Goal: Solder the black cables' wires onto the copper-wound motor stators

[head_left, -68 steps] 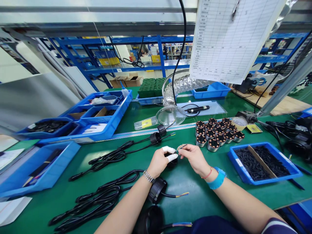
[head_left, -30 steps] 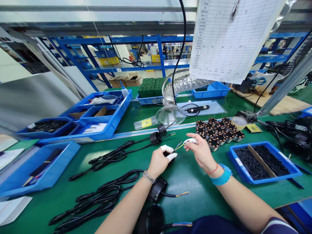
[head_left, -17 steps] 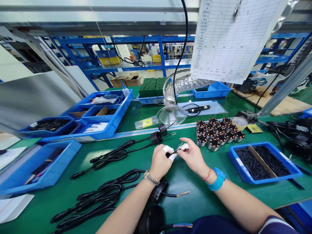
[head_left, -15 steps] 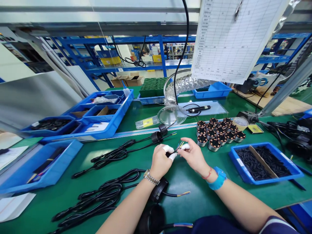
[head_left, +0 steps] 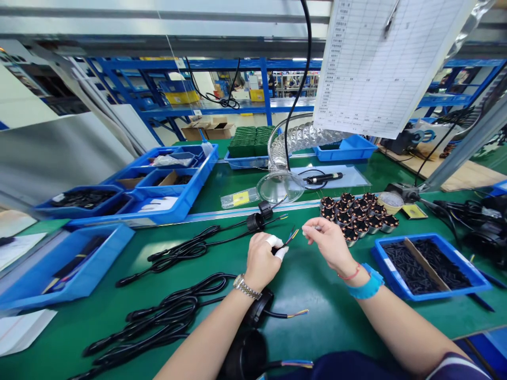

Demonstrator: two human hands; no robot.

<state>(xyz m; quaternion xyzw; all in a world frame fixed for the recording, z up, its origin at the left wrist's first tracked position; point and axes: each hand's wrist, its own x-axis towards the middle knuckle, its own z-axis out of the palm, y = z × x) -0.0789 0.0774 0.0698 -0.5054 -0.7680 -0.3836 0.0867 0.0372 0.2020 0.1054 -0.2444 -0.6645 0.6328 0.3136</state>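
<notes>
My left hand [head_left: 263, 258], with white covers on its fingertips, is closed on a black cable end. Coloured wires [head_left: 293, 236] with bared tips fan out of its grip to the upper right. My right hand [head_left: 328, 243] is a short way right of the wires, apart from them. Its thumb and forefinger are pinched together; whether anything small is between them I cannot make out. Below my left wrist lies a black round cap [head_left: 259, 310] with a wire end. Another black cap [head_left: 254, 221] on a coiled cable lies beyond the left hand.
Coiled black cables [head_left: 174, 306] lie on the left of the green table. Several copper-wound stators [head_left: 358, 214] stand beyond my right hand. At the right is a blue tray [head_left: 433, 295] of black tubes. A clear extraction hood [head_left: 281, 187] and a black pen-shaped tool [head_left: 325, 178] are further back.
My right hand has moved away from the wires, to the right. My left hand stays in place and keeps hold of the cable.
</notes>
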